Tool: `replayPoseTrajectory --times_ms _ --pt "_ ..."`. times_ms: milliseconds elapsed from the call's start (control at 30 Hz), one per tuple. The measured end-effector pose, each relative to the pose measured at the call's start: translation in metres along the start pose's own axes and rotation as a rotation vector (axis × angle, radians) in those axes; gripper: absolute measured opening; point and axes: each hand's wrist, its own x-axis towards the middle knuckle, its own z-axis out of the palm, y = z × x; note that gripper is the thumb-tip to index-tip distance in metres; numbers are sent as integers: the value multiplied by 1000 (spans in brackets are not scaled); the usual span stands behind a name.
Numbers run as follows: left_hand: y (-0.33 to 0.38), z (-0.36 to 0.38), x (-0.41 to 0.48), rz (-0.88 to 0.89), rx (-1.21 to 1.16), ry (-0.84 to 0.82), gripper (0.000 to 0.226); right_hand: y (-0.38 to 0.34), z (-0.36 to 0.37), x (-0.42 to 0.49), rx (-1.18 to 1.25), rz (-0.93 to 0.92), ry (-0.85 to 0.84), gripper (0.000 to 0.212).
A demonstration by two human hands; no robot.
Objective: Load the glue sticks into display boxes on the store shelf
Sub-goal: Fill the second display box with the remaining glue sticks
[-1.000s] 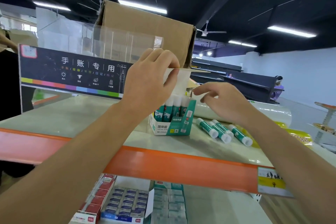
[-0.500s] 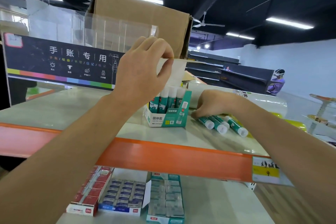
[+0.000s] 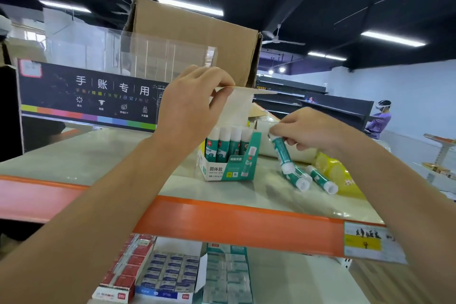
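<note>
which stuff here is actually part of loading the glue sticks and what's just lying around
Job: display box, flap pinched by the left hand; glue sticks standing in it; glue stick in the right hand; two loose glue sticks on the shelf.
Lying about: cardboard carton; clear organiser with dark banner; yellow packet; boxed stock on the lower shelf.

Glue sticks [image 3: 225, 140]: four in one display box [image 3: 222, 170] (visible row), one held, two loose.

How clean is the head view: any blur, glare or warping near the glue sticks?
Head view: wide-angle bows the orange shelf edge; ceiling strip lights blow out; display box print reads sharp; glue stick in the right hand slightly soft.
</note>
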Motion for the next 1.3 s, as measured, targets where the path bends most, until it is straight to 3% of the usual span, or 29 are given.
replayPoseTrajectory --times_ms 167,267,567,867,1300 --pt "-3 1 0 1 -52 37 9 -14 -7 -26 428 -119 19 15" --pt "-4 2 -1 22 -37 49 11 -21 2 -33 499 -221 40 11" --pt "-5 1 -1 58 11 69 17 -39 34 -34 302 -436 262 14" --pt "-10 2 -1 106 59 115 12 -52 46 -30 209 -529 260 8" --pt "-12 3 0 129 65 120 14 -53 56 -26 85 -475 182 9"
